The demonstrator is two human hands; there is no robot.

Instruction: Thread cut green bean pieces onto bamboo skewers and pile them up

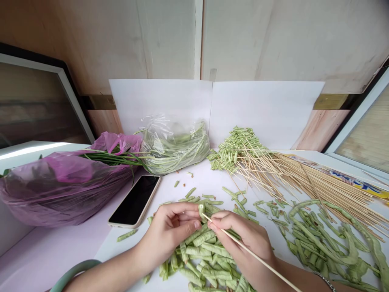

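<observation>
My left hand (170, 229) pinches a short piece of green bean (201, 209) between thumb and fingers, above the white table. In my right hand (247, 239) is a thin bamboo skewer (258, 258), gripped close to its tip. That tip meets the bean piece; whether it has gone in, I cannot tell. Beneath both hands spreads a heap of cut bean pieces (209, 259). At the back right lies a stack of skewered bean pieces (240, 144), with their sticks pointing right.
Many loose skewers (322, 182) lie to the right, beside a printed wrapper (349, 178). Whole and broken beans (322, 243) sit at the right front. A phone (135, 200), a purple bag (69, 182) of green stalks and a clear bag (176, 146) of long beans are leftward.
</observation>
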